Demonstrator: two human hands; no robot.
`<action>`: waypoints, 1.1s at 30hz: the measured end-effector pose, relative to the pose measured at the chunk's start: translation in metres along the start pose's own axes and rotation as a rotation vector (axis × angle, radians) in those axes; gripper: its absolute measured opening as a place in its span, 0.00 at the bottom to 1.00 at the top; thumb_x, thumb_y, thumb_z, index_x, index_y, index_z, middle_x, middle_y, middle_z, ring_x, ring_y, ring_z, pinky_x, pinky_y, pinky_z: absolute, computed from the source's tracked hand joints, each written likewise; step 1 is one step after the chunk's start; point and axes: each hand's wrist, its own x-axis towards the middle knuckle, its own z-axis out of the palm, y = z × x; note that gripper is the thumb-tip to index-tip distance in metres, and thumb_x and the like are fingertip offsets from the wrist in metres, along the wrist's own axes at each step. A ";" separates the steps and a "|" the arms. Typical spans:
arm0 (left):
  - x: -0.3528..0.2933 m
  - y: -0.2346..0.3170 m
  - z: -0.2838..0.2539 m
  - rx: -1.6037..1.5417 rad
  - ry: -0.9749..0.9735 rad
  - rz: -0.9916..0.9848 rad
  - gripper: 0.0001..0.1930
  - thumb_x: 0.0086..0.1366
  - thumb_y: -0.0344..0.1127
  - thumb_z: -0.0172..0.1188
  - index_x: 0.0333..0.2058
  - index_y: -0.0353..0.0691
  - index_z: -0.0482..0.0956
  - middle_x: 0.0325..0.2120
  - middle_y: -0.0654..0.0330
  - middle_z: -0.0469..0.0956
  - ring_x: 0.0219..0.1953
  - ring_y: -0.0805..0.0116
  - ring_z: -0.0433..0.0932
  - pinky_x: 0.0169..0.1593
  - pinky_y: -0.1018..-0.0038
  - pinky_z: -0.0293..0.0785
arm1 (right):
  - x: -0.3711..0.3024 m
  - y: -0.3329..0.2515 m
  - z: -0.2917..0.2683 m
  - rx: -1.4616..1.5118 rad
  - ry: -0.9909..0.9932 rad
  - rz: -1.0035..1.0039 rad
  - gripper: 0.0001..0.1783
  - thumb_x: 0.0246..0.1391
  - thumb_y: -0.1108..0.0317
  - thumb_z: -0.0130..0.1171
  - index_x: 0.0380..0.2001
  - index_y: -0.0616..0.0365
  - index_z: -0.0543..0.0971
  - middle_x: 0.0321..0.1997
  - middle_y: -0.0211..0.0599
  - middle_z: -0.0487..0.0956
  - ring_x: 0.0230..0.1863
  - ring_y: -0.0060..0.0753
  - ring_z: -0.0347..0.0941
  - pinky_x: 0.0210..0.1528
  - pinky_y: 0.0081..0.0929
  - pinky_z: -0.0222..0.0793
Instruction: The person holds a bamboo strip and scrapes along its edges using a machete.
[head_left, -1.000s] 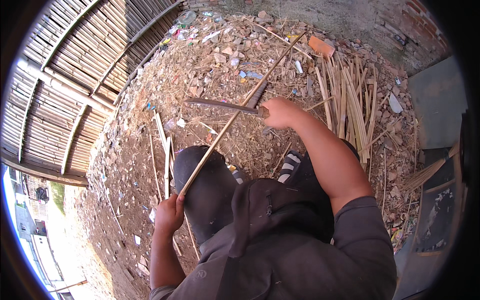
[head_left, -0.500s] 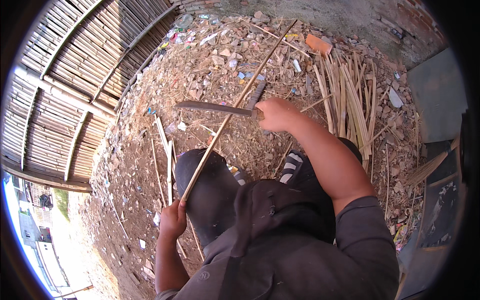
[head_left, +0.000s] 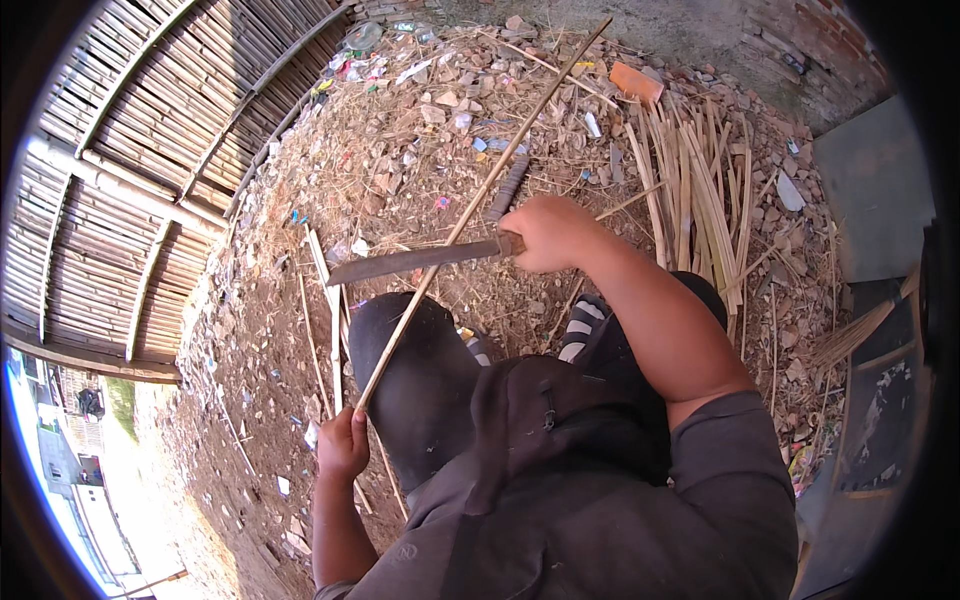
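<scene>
Machete in one hand, long bamboo strip in the other, out on a rubble-strewn yard.
Left hand [head_left: 343, 443] is closed around the near end of the strip [head_left: 486, 191], thumb along it, and the strip slants past the left knee [head_left: 400, 325] toward the far right. Right hand [head_left: 555, 235] has its fingers wrapped tight round the handle of the machete [head_left: 410, 261], blade pointing left and crossing the strip; can't tell from this angle if they're actually touching. A dark ribbed piece [head_left: 511, 185] sits just beyond the right hand. More split strips [head_left: 700, 195] are piled over to the right, near an orange slab [head_left: 636, 84], with a bamboo fence [head_left: 130, 150] far left.
</scene>
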 end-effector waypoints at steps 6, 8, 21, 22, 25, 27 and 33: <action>0.008 0.011 -0.023 0.095 -0.043 -0.023 0.21 0.74 0.45 0.48 0.24 0.37 0.70 0.17 0.42 0.73 0.24 0.35 0.74 0.27 0.48 0.67 | 0.002 0.055 -0.008 -0.052 0.070 0.178 0.15 0.42 0.65 0.62 0.35 0.57 0.81 0.30 0.48 0.81 0.34 0.51 0.79 0.39 0.44 0.74; 0.004 0.000 -0.020 0.071 -0.049 -0.027 0.20 0.74 0.44 0.48 0.25 0.36 0.70 0.17 0.42 0.73 0.24 0.35 0.74 0.28 0.48 0.67 | -0.001 0.018 -0.005 -0.048 0.051 0.115 0.15 0.41 0.65 0.62 0.35 0.57 0.81 0.30 0.47 0.81 0.35 0.51 0.79 0.39 0.44 0.74; -0.013 -0.011 -0.022 0.048 -0.015 -0.041 0.20 0.74 0.44 0.49 0.24 0.37 0.71 0.17 0.47 0.74 0.23 0.42 0.77 0.26 0.54 0.69 | -0.007 -0.009 -0.010 -0.009 0.007 0.032 0.14 0.41 0.64 0.62 0.32 0.59 0.80 0.29 0.50 0.81 0.33 0.52 0.79 0.37 0.43 0.73; -0.014 -0.008 -0.022 0.025 0.001 -0.029 0.20 0.74 0.44 0.49 0.24 0.37 0.71 0.16 0.47 0.74 0.22 0.42 0.76 0.26 0.54 0.69 | -0.010 -0.018 -0.008 -0.005 0.002 0.032 0.14 0.41 0.64 0.62 0.32 0.59 0.80 0.29 0.50 0.81 0.33 0.52 0.79 0.37 0.43 0.73; -0.028 -0.029 -0.011 0.098 0.013 0.004 0.21 0.74 0.44 0.49 0.24 0.38 0.71 0.16 0.47 0.74 0.22 0.43 0.76 0.26 0.53 0.68 | -0.003 0.005 -0.005 -0.067 0.016 -0.036 0.15 0.41 0.63 0.63 0.32 0.61 0.79 0.27 0.50 0.80 0.31 0.48 0.79 0.35 0.42 0.73; -0.020 -0.024 -0.017 0.118 -0.007 -0.007 0.20 0.74 0.45 0.49 0.25 0.38 0.72 0.17 0.49 0.75 0.23 0.44 0.78 0.27 0.54 0.71 | 0.012 0.079 -0.011 0.090 0.124 0.199 0.17 0.41 0.62 0.63 0.32 0.63 0.79 0.26 0.49 0.80 0.30 0.47 0.78 0.35 0.41 0.73; -0.029 -0.021 -0.031 -0.022 -0.032 -0.014 0.23 0.75 0.48 0.46 0.28 0.38 0.77 0.19 0.51 0.79 0.25 0.47 0.81 0.29 0.59 0.75 | 0.011 0.079 -0.014 0.145 0.162 0.279 0.21 0.41 0.60 0.66 0.37 0.64 0.80 0.29 0.48 0.80 0.31 0.44 0.78 0.38 0.39 0.72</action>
